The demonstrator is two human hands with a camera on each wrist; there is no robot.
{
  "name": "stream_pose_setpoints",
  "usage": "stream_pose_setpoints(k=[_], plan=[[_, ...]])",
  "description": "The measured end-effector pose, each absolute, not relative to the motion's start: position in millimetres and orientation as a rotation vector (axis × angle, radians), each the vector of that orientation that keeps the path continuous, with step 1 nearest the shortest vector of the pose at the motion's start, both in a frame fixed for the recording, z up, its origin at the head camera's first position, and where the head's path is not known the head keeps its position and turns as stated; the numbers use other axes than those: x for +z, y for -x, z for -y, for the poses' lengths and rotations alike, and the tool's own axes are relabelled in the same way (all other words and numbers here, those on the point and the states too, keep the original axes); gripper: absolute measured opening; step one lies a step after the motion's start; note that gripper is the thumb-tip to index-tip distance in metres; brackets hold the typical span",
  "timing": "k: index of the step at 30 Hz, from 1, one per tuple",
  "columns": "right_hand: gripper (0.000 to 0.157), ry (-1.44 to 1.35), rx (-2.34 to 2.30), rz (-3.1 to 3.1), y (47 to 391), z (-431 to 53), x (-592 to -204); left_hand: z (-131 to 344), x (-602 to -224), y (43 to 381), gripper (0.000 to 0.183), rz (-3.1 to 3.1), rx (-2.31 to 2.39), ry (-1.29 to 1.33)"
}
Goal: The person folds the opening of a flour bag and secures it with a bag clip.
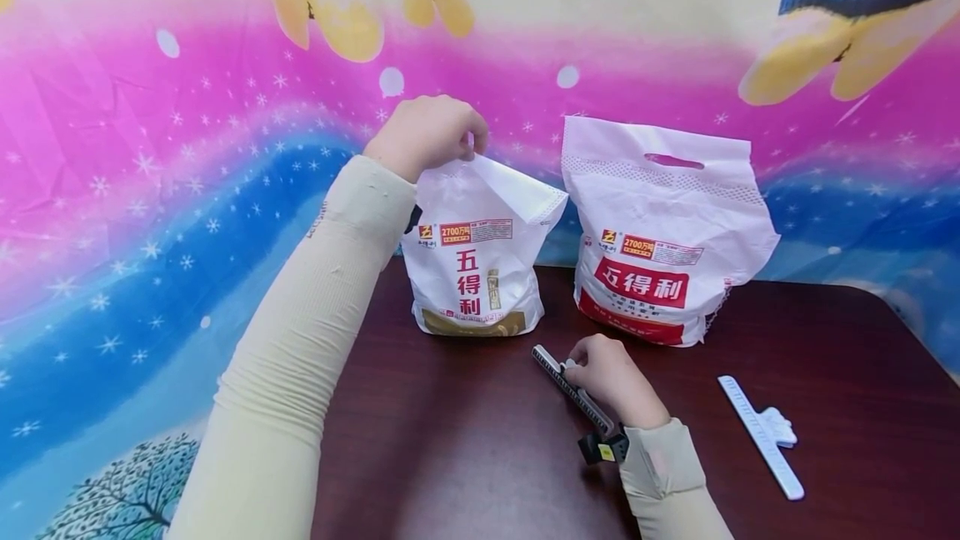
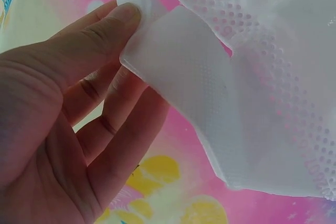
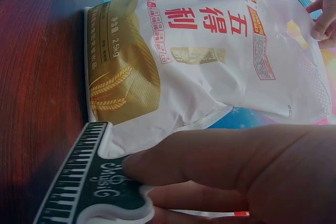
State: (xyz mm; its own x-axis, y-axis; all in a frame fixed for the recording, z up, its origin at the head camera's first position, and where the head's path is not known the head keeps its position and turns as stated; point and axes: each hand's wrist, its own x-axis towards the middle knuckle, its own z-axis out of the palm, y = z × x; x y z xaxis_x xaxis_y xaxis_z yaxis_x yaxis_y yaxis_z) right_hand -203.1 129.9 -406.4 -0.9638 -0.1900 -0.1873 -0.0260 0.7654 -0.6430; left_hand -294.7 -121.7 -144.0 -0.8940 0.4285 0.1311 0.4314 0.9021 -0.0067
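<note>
A white flour bag with red lettering and a gold base stands upright on the table. My left hand pinches its top edge, and the white upper flap is folded at a slant in the left wrist view. In front of the bag, my right hand pinches a black bag clip by its handle. Piano keys and the word "Music" show on this clip in the right wrist view. Whether the clip touches the table I cannot tell.
To the right stands a second flour bag with a handle slot and a red label. A white bag clip lies on the dark wooden table at the right. Behind the table hangs a colourful printed cloth.
</note>
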Motion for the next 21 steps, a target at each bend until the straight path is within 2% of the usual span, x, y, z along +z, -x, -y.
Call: stream_pose_setpoints(k=[21], plan=[[0.026,0.202,-1.089,-2.838,202.0,-128.9,-404.0,122.8,-145.6,295.2,0.023,2.918,-0.045,0.681]])
